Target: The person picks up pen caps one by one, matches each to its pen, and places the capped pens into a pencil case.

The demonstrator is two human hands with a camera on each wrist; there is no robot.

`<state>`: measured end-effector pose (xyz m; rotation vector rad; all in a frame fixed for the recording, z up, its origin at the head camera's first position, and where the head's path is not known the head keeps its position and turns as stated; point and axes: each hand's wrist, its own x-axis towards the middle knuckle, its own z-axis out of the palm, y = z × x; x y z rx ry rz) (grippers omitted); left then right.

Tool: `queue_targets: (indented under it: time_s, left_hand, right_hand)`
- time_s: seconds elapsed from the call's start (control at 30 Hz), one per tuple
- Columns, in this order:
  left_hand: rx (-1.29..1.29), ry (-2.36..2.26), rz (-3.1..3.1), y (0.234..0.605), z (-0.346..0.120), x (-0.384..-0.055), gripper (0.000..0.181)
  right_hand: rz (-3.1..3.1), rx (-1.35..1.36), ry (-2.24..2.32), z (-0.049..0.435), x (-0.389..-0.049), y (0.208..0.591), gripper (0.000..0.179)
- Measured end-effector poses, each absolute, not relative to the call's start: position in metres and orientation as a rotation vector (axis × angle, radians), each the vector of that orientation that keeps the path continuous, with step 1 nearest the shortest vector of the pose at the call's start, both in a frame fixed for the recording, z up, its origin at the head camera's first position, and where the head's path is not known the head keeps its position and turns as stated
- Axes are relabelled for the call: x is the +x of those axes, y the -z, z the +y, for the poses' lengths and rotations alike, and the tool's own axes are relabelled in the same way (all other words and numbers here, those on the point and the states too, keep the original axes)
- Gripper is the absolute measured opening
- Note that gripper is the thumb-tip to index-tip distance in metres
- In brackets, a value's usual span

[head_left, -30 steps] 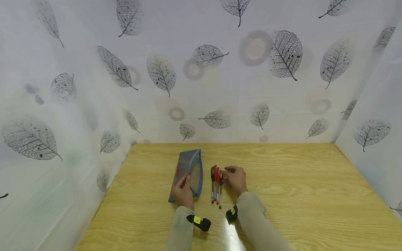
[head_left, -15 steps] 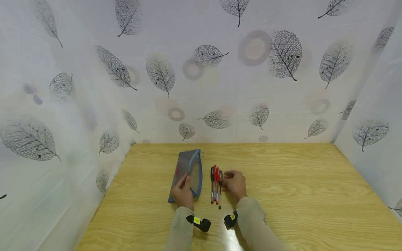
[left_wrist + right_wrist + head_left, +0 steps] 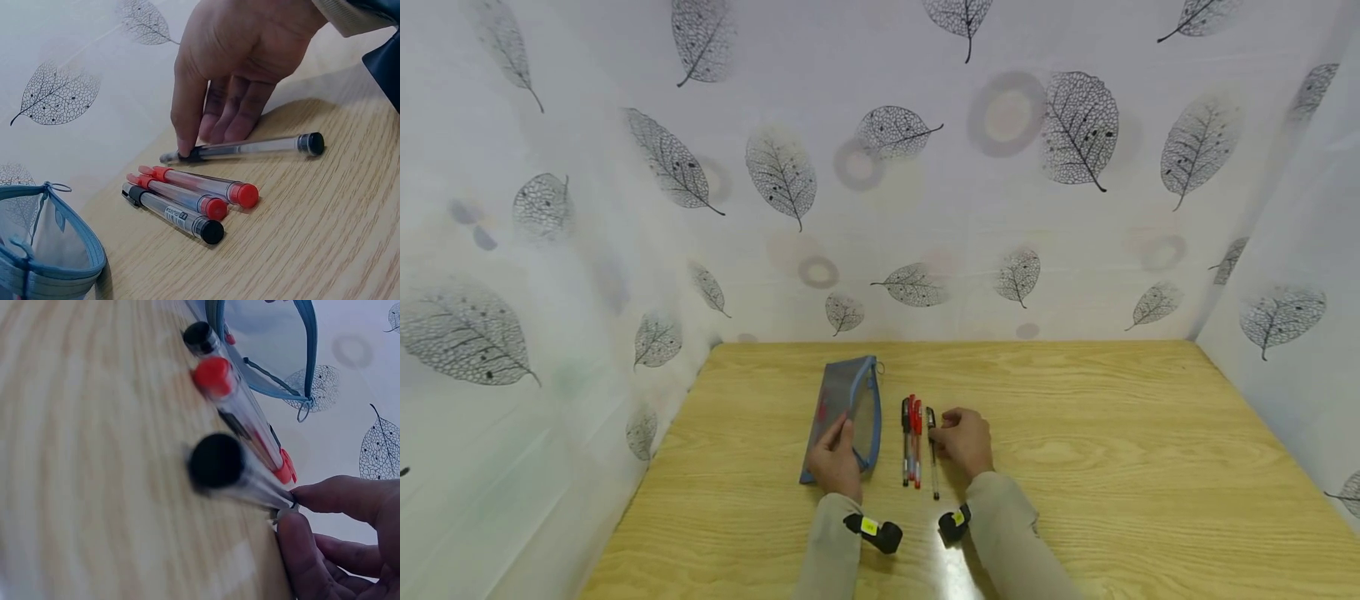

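Observation:
My left hand pinches the front edge of a blue-grey mesh zip pencil case, whose mouth gapes to the right. With thumb and fingers, my right hand pinches a black gel pen near its capped end. That pen lies low over the table, a little apart from the others; the left wrist view shows its clear barrel slanting away from the thumb. Two red pens and another black pen lie side by side between pen and case.
A wood-grain table carries everything. Leaf-printed cloth hangs at the back and both sides. Each wrist wears a small black camera, one on the left sleeve and one on the right. The case's zip ring sticks out at its far corner.
My right hand first moved slightly nearer, then drew the black pen a little to the right, leaving a gap to the red pens. My left hand stays on the pencil case.

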<state>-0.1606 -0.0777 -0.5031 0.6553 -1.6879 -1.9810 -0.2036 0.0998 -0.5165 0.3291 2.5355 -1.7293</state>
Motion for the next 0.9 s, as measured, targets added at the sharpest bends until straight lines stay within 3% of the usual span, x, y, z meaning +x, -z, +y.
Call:
queue_targets:
  time_s: [0.9]
  left_hand:
    - [0.643,2.0,-1.727,0.5069,-0.0775,-0.1605,0.023]
  right_hand:
    - [2.532,0.325,1.624,0.1085,-0.2058,0.5155,0.027]
